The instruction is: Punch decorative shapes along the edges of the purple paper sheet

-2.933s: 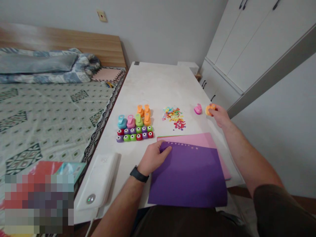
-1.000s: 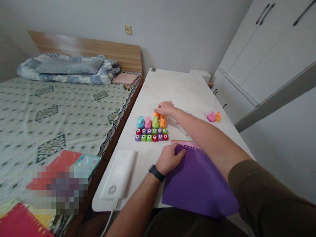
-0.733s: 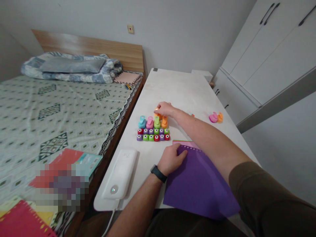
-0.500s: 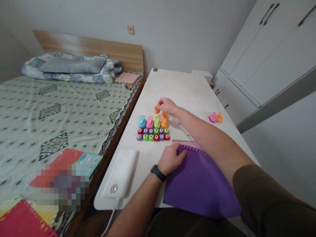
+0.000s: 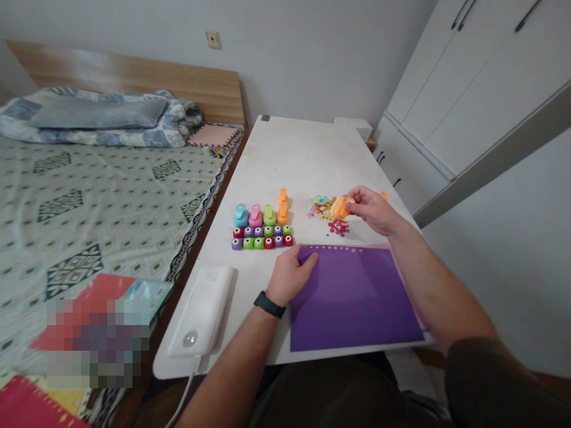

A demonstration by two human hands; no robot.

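Note:
My right hand (image 5: 373, 208) holds an orange craft punch (image 5: 341, 207) in its fingers, just above a pile of small coloured paper cut-outs (image 5: 319, 205). Red cut-outs (image 5: 339, 227) lie closer to me. My left hand (image 5: 292, 276) grips the upper left corner of a purple sheet of paper (image 5: 357, 303), thumb on top. A row of small punched holes runs along the sheet's far edge. Left of the cut-outs stand lever punches in blue (image 5: 241, 215), pink (image 5: 256, 215), green (image 5: 268, 214) and orange (image 5: 282, 214), with small round punches (image 5: 259, 243) in front.
A white device with a cable (image 5: 203, 312) lies at the table's left front. The bed (image 5: 111, 202) adjoins the left side, with paper packs (image 5: 89, 315) on it. White cabinets (image 5: 482, 89) stand right. Behind my right hand, part of another orange punch (image 5: 384, 195) shows.
My right hand has moved right, from behind the punch rows to over the cut-outs, holding an orange punch. The purple sheet now lies flatter and squarer on the table. The view has shifted.

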